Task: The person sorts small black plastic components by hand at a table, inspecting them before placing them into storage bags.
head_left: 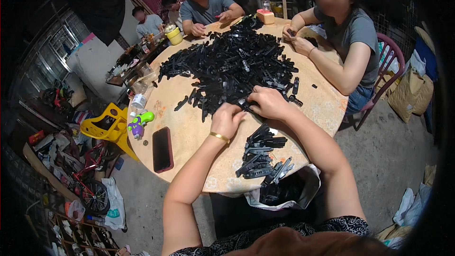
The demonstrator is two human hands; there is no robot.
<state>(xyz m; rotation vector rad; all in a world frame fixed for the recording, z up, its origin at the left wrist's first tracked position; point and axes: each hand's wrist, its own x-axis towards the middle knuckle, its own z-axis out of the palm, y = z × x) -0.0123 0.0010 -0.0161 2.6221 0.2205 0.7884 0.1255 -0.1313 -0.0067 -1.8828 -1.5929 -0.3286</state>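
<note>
A large heap of small, narrow black plastic parts (227, 61) covers the middle of the round table. At its near edge my left hand (227, 122) and my right hand (269, 103) are close together, fingers curled and closed. Each seems to pinch a small black plastic part, mostly hidden by the fingers. Left of my right forearm lies a smaller group of black and grey long parts (258, 156), roughly lined up. Under the near table edge hangs an open white bag (313, 185) with dark parts inside.
The round table (317, 109) also bears a phone (162, 149), a purple-and-green toy (138, 124) and a clear jar (138, 101) at left. Another person (353, 42) handles parts at right; one (206, 7) sits opposite. A yellow plastic chair (106, 125) stands at left.
</note>
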